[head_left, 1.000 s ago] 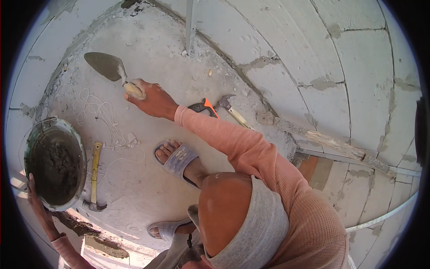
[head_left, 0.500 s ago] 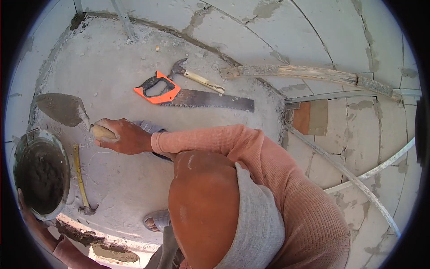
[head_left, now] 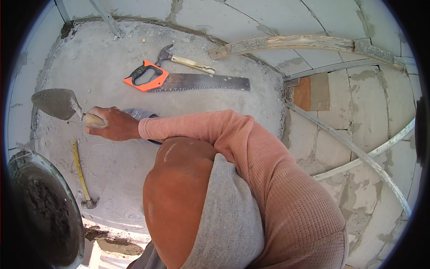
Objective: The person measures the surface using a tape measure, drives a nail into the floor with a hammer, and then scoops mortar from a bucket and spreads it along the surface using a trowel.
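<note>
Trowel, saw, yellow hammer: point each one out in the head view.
Trowel [head_left: 55, 104]: head view, on the blade.
Saw [head_left: 192, 82]: head view, on the blade near the handle.
Yellow hammer [head_left: 81, 174]: head view, on the handle.

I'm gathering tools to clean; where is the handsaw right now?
In the head view, the handsaw lies on the floor, above centre and slightly left, between the pale-handled hammer and the pink right sleeve.
</note>
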Motion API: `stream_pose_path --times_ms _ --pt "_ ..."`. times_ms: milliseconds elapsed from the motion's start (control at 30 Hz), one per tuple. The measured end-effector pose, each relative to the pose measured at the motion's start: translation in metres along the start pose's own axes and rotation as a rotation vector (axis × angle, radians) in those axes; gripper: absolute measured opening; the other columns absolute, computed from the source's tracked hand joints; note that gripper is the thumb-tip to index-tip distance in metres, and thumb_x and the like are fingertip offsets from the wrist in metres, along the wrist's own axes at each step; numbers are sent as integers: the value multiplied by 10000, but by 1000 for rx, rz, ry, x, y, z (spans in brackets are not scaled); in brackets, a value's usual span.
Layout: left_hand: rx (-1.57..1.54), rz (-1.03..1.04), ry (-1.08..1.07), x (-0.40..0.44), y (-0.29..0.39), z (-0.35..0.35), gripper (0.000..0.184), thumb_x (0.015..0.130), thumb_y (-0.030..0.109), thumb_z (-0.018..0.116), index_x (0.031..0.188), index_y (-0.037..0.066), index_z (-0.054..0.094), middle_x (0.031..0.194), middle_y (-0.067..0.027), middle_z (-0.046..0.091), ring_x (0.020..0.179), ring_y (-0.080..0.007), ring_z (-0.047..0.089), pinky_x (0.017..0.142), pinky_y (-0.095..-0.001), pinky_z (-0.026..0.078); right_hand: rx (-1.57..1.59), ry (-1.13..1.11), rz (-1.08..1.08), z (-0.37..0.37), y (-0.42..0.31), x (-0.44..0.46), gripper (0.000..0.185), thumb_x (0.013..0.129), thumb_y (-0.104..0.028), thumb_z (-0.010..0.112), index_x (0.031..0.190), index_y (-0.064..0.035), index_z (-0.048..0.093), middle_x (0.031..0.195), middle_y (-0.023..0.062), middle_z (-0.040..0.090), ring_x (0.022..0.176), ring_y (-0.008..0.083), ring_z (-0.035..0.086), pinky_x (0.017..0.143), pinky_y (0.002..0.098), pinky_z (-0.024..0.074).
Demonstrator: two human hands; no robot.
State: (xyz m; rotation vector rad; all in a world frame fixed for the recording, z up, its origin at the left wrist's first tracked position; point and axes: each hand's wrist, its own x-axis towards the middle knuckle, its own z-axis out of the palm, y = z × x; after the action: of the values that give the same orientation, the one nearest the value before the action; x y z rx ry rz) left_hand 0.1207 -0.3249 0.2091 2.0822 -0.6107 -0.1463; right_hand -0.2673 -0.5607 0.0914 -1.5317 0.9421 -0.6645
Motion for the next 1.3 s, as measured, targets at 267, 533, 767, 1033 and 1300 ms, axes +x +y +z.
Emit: stream_pose_path --times_ms 267,533,767,1033,1300 --pt "-106 -89 16 -53 -12 -35 456 1053 218 584 1414 -60 565 1404 -141 594 1289 -214 552 1097 -337 437 -134 -55 -7 6 11 -7 637 943 -584 653 1188 -2 571 1013 253 690 999 416 678 903 498 500" --pt "-684 -355 152 -162 9 -31 434 986 190 714 1306 -80 599 1107 -103 717 984 -132 661 909 -267 512 10 -248 29 37 -14 -19 311 1054 -366 605 1050 -57 565 653 -7 499 505 76 479 456 254 412" --pt "-504 -472 179 -211 -23 -67 421 982 244 740 1300 -18 657 1028 -1 663 937 -65 560 850 -241 451 78 -654 -31 120 -40 -60 558 1025 -537 555 1118 10 495 604 -5 487 460 77 436 419 239 327" --pt "-435 -600 494 -275 -33 -118 419 965 209 755 1302 -20 657 957 3 691 802 -47 535 758 -215 447 -5 -998 -109 205 -44 -31 632 987 -589 554 1167 16 519 716 63 556 522 125 489 469 257 390" --pt "-308 -670 1123 -311 -31 -155 445 961 201 748 1304 -58 633 1162 -99 711 1091 -149 650 1012 -289 466 8 -1181 129 243 -10 -23 356 1021 -334 641 1119 -2 559 725 12 578 557 68 510 516 235 420"
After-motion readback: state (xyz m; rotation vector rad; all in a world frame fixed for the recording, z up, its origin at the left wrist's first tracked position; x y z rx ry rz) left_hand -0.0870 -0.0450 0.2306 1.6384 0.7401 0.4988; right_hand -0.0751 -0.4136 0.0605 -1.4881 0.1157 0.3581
